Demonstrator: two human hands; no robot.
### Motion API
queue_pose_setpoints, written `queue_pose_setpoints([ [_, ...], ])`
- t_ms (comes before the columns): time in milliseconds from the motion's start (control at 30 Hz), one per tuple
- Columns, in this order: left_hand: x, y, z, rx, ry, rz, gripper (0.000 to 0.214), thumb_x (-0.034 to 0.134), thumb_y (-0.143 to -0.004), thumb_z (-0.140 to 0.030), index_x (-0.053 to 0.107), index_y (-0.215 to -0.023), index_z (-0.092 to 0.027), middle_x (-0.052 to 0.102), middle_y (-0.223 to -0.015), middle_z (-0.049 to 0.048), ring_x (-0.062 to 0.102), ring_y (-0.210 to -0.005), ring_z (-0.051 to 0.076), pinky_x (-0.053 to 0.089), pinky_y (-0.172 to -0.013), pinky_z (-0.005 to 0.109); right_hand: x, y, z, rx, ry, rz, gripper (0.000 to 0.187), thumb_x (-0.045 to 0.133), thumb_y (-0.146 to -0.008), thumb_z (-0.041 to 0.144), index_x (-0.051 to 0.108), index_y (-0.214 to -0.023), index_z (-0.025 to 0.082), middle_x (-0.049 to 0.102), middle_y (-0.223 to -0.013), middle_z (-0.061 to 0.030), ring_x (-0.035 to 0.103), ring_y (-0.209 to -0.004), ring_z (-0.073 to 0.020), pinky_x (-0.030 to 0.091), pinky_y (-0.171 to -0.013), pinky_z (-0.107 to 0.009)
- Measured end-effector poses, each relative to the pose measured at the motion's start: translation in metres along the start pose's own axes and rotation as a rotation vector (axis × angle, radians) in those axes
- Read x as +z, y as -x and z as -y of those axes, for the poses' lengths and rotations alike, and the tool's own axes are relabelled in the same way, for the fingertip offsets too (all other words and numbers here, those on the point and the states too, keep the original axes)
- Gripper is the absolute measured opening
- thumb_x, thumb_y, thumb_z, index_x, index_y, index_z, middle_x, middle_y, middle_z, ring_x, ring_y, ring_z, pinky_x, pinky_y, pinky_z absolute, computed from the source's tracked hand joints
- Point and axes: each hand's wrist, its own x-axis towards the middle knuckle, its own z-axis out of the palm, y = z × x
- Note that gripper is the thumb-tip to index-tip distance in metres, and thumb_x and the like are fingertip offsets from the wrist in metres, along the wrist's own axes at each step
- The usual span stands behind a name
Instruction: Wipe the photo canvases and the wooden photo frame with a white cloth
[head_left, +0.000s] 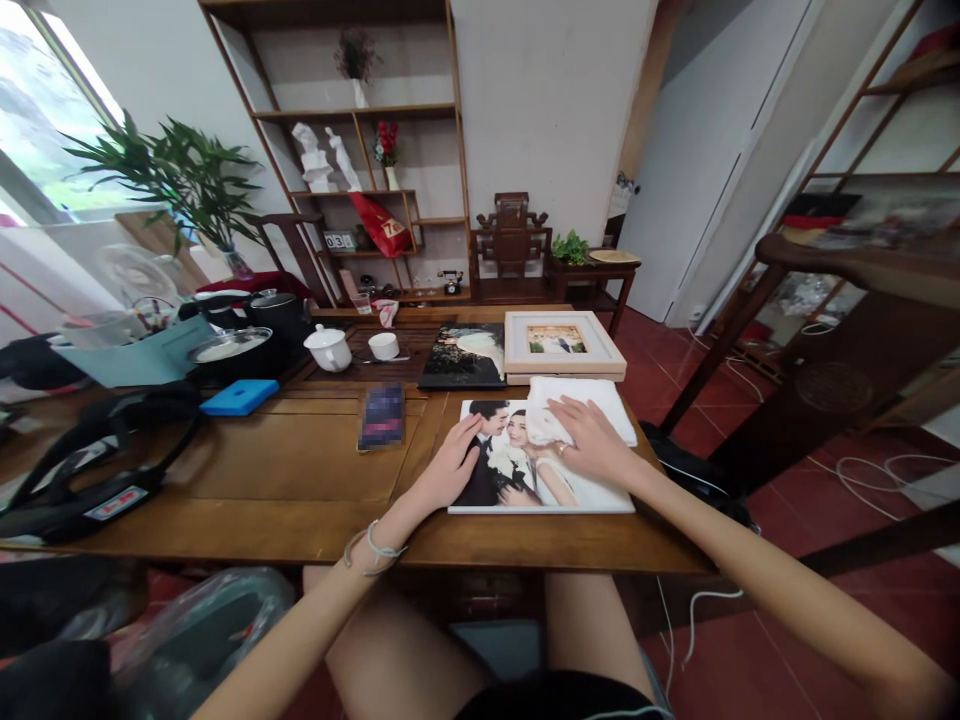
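Item 1: print (pixel 525 478), a large wedding photo on a board. I have it lying flat at the near edge of the counter (pixel 300 470), at my 12 o'clock.

Item 2: cloth (pixel 604 395), white and folded, over the print's 1 o'clock corner.

Left hand (pixel 450 465): open, with the fingers flat on the print's 9 o'clock edge. Right hand (pixel 589 438): open, palm down on the cloth, gripping nothing.

Handling, as I judge it: the print is stiff and light. Its face is glossy, so likely slippery and quick to mark, and its corners would dent. It is best held by its side edges. The cloth is soft and limp and bunches anywhere.

Surface: brown wood with panel seams and a dull finish.

- Dark album (pixel 465 355) at the print's 11 o'clock.
- Framed photo (pixel 562 342) at 12 o'clock.
- Phone (pixel 382 415) at 9 o'clock, blurred.
- Two white cups (pixel 328 348) at 10 o'clock, with a blue box (pixel 240 397) farther left.

Room: an open shelf (pixel 360 150) on the far wall, a plant (pixel 180 180) by the window at 10 o'clock, and a red tiled floor (pixel 787 560) with loose cables at 3 o'clock.
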Motion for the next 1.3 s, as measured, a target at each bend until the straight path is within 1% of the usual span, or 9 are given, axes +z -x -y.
queue_pose_setpoints([
  [200,0.001,0.000,-0.001,-0.010,0.022,-0.010,0.045,0.034,-0.096,-0.028,0.041,-0.140,-0.018,0.036,-0.151,0.0127,0.030,-0.141,0.024,0.021,-0.118,0.048,-0.016,0.080,0.041,-0.169,-0.005,0.097,0.073,0.051,-0.070,0.017,0.040,-0.143,0.025,0.032,-0.153,-0.0057,0.018,-0.142,-0.0298,0.009,-0.114,-0.057],
  [300,0.001,0.001,0.001,0.000,0.021,-0.012,0.046,0.035,-0.096,-0.028,0.040,-0.141,-0.019,0.036,-0.150,0.0120,0.029,-0.141,0.023,0.021,-0.118,0.047,-0.024,0.106,0.069,-0.287,-0.023,0.156,0.082,0.054,-0.063,0.016,0.039,-0.144,0.022,0.028,-0.155,-0.0070,0.013,-0.143,-0.0318,0.005,-0.113,-0.058],
  [433,0.001,0.000,0.002,-0.003,0.003,0.000,0.046,0.034,-0.096,-0.028,0.040,-0.140,-0.017,0.036,-0.150,0.0133,0.030,-0.141,0.023,0.021,-0.118,0.046,-0.029,0.085,0.067,-0.257,-0.057,0.143,0.070,0.055,-0.068,0.020,0.048,-0.138,0.021,0.035,-0.151,-0.0088,0.019,-0.142,-0.0312,0.009,-0.113,-0.057],
  [633,0.001,-0.002,0.001,-0.014,-0.019,0.004,0.046,0.034,-0.096,-0.029,0.042,-0.139,-0.016,0.037,-0.150,0.0137,0.030,-0.141,0.023,0.020,-0.118,0.046,-0.017,0.006,-0.009,-0.216,-0.113,0.048,0.061,0.052,-0.076,0.023,0.048,-0.137,0.019,0.045,-0.145,-0.0120,0.031,-0.137,-0.0296,0.010,-0.112,-0.059],
  [733,0.000,-0.002,0.001,-0.006,-0.015,0.009,0.045,0.033,-0.096,-0.028,0.042,-0.140,-0.018,0.037,-0.150,0.0125,0.030,-0.141,0.023,0.020,-0.118,0.047,-0.012,-0.007,-0.032,-0.139,-0.149,-0.043,0.061,0.050,-0.076,0.022,0.047,-0.137,0.017,0.050,-0.140,-0.0141,0.038,-0.132,-0.0300,0.016,-0.111,-0.058],
  [900,-0.001,-0.001,0.000,0.004,-0.017,0.004,0.045,0.034,-0.096,-0.028,0.042,-0.139,-0.018,0.038,-0.150,0.0118,0.031,-0.141,0.023,0.021,-0.118,0.046,-0.009,0.038,-0.002,-0.172,-0.124,-0.091,0.055,0.051,-0.073,0.021,0.057,-0.127,0.018,0.056,-0.133,-0.0141,0.044,-0.125,-0.0327,0.024,-0.107,-0.058],
  [1067,0.002,-0.001,0.003,0.009,-0.023,-0.008,0.046,0.033,-0.096,-0.029,0.041,-0.140,-0.017,0.037,-0.150,0.0133,0.030,-0.141,0.023,0.021,-0.118,0.047,-0.012,0.100,0.059,-0.311,-0.071,-0.021,0.063,0.054,-0.068,0.021,0.051,-0.132,0.018,0.045,-0.144,-0.0128,0.028,-0.136,-0.0343,0.007,-0.111,-0.061],
  [1167,0.003,-0.001,0.004,0.010,-0.014,-0.009,0.046,0.034,-0.096,-0.029,0.041,-0.140,-0.017,0.036,-0.150,0.0129,0.030,-0.141,0.023,0.021,-0.118,0.047,-0.015,0.097,0.067,-0.315,-0.089,0.010,0.061,0.056,-0.069,0.024,0.052,-0.130,0.018,0.046,-0.143,-0.0128,0.026,-0.137,-0.0337,0.008,-0.112,-0.060],
  [1300,0.001,-0.001,0.004,0.006,-0.008,0.015,0.045,0.034,-0.097,-0.029,0.041,-0.140,-0.018,0.037,-0.150,0.0115,0.028,-0.142,0.022,0.020,-0.118,0.047,-0.015,0.048,0.036,-0.266,-0.097,0.006,0.055,0.056,-0.073,0.025,0.055,-0.128,0.019,0.049,-0.140,-0.0129,0.034,-0.133,-0.0312,0.017,-0.111,-0.056],
])
